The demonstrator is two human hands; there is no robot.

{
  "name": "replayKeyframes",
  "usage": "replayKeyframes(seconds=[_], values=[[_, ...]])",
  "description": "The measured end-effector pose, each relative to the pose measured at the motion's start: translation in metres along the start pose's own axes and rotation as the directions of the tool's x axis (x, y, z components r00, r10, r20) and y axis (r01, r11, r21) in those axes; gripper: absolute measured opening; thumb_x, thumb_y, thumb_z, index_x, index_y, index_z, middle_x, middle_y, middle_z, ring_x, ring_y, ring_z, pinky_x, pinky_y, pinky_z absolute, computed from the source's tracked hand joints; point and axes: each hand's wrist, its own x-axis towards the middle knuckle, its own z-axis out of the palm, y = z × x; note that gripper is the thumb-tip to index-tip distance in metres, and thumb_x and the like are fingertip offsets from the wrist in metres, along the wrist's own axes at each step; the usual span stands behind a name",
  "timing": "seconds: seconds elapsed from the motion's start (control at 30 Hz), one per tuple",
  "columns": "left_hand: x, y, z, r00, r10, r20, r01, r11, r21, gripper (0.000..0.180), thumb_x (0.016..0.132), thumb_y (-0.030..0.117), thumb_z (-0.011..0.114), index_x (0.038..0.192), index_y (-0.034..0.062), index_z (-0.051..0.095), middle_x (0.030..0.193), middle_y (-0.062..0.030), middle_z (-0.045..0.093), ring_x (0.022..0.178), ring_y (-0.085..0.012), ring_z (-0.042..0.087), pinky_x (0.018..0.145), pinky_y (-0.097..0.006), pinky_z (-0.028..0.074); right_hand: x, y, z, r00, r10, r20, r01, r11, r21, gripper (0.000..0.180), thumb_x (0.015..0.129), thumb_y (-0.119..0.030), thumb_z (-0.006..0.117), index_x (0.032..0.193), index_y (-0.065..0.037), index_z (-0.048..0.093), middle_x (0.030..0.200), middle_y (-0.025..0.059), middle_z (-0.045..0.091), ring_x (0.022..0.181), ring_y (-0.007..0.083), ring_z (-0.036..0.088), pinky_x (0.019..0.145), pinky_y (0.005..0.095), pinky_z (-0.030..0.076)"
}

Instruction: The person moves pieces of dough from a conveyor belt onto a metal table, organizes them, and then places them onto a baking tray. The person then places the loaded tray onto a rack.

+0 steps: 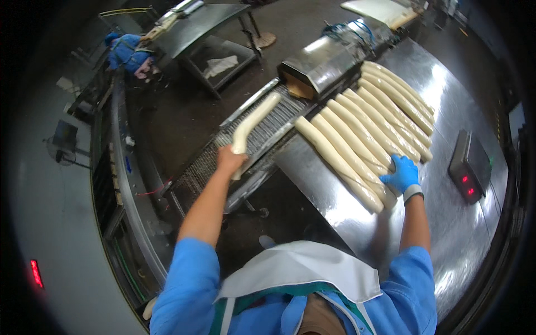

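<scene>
Steel table (469, 234) beside conveyor (262, 131); left grip (230, 157) around dough log (254, 123), right (401, 174) flat on logs (357, 139).

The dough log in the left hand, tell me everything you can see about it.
The dough log is a long, pale cream roll, smooth, soft-looking and slightly curved. The bare left hand grips its near end, and the rest stretches up and away to the right over the wire-mesh conveyor belt, its far end toward the metal chute. Whether it rests on the belt or hangs just above cannot be told. It lies apart from the row of similar logs on the steel table.
</scene>
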Motion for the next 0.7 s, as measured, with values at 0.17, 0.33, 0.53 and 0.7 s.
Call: replayKeyframes(seconds=[0.17,0.33,0.53,0.7], values=[[-0.073,0.064,0.033,0.883,0.276,0.38,0.217,0.479,-0.851,0.047,0.072,0.001,0.062,0.116,0.0007,0.045,0.086,-0.0113,0.061,0.078,-0.0208,0.061,0.07,-0.035,0.05,0.011,-0.001,0.033,0.991,0.113,-0.068,-0.096,0.97,0.225,0.069,0.058,-0.044,0.078,0.105,-0.001,0.053,0.106,0.0235,0.056,0.099,0.039,0.054,0.087,0.0429,0.044],[-0.145,0.11,0.115,0.636,0.383,0.67,0.591,0.317,-0.742,0.036,0.079,0.006,0.061,0.112,-0.0023,0.049,0.095,-0.0126,0.06,0.088,-0.021,0.059,0.079,-0.035,0.048,0.025,0.019,0.067,0.987,-0.071,-0.142,0.125,0.899,0.419,0.066,0.071,-0.045,0.07,0.114,0.002,0.049,0.111,0.0252,0.057,0.103,0.038,0.056,0.089,0.0424,0.043],[-0.152,0.135,0.152,0.485,0.42,0.767,0.776,0.198,-0.599,0.049,0.091,0.029,0.049,0.129,-0.0008,0.039,0.124,-0.0168,0.051,0.116,-0.0256,0.05,0.097,-0.04,0.041,0.018,0.025,0.061,0.967,0.066,0.248,-0.238,0.592,0.77,0.061,0.08,-0.033,0.066,0.121,0.007,0.047,0.112,0.019,0.058,0.099,0.0246,0.059,0.087,0.0311,0.045],[-0.135,0.131,0.178,0.59,0.4,0.701,0.558,0.426,-0.712,0.047,0.09,0.033,0.051,0.122,-0.0023,0.048,0.113,-0.017,0.059,0.101,-0.0259,0.06,0.089,-0.038,0.047,0.007,0.009,0.063,0.905,-0.089,0.416,-0.408,0.093,0.908,0.041,0.086,-0.028,0.059,0.112,0.003,0.057,0.106,0.0117,0.061,0.096,0.019,0.058,0.083,0.029,0.046]])
